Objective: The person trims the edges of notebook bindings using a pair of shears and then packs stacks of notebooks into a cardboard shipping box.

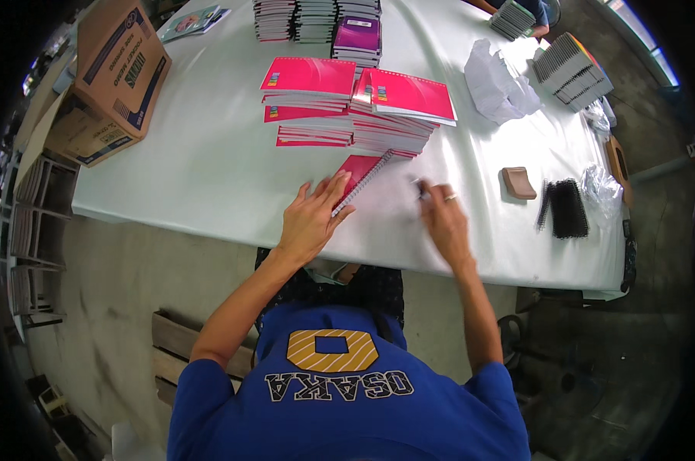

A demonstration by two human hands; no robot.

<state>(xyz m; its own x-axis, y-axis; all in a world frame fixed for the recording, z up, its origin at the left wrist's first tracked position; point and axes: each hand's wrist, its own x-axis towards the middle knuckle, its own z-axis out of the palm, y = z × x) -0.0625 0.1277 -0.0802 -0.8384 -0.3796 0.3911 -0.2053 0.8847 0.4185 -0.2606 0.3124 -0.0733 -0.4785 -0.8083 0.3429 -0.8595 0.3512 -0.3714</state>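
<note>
A pink spiral notebook [357, 170] lies slantwise near the table's front edge, its wire coil facing right. My left hand [311, 219] holds it, fingers over the cover and thumb by the coil's lower end. To the right of it, my right hand [444, 217] is closed around a small dark tool [421, 188] with a pale tip. Motion blur hides what kind of tool it is. Just beyond the notebook rise stacks of pink covers and pages [317, 81]; the right stack [409, 96] has its top pieces lying askew.
Black binding coils [569, 209] and a brown block [519, 184] lie at the right. Behind are crumpled white plastic [497, 84] and stacked notebooks [572, 73]. Purple notebooks [358, 37] stand at the back; a cardboard box [121, 84] is left. Another person's arm [543, 29] shows far right.
</note>
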